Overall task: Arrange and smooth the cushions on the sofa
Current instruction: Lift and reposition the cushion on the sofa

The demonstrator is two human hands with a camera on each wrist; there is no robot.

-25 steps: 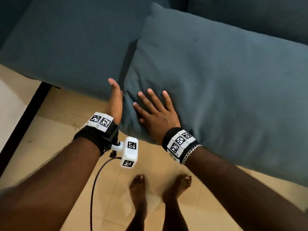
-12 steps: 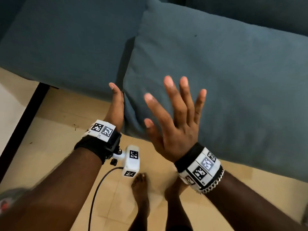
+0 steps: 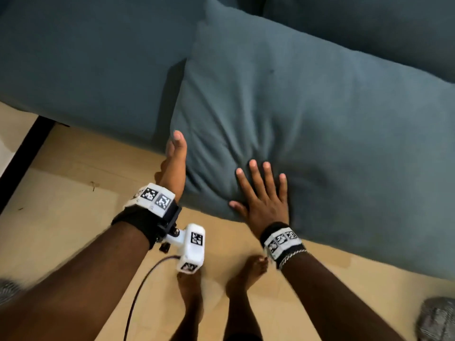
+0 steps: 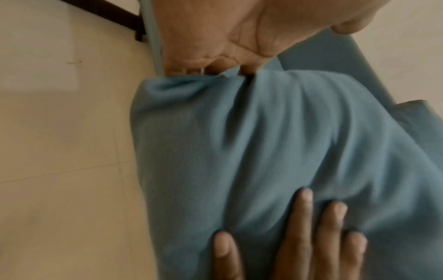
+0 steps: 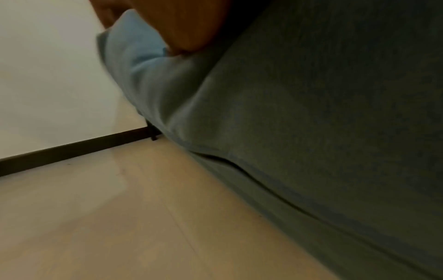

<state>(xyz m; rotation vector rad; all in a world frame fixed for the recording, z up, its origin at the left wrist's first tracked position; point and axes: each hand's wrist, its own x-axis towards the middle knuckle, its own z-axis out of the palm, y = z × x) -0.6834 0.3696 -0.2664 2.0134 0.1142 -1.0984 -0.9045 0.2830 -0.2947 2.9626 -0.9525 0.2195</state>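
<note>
1. On the left, the sofa seat lies bare and flat, with beige floor in front of it.
2. The left hand stands edge-on with straight fingers, braced flat against the left side of the cushion, just as it was a second ago.
3. The cushion lies flat on the seat, its near edge overhanging the sofa front.
4. The right hand has come down again: half a second ago it was raised clear, and now it presses flat with fingers spread on the near left corner, denting the fabric into radiating creases.
5. I judge this a patting stroke, plumping the corner; the creases still need smoothing.
6. Further right the cushion surface looks even.
</note>
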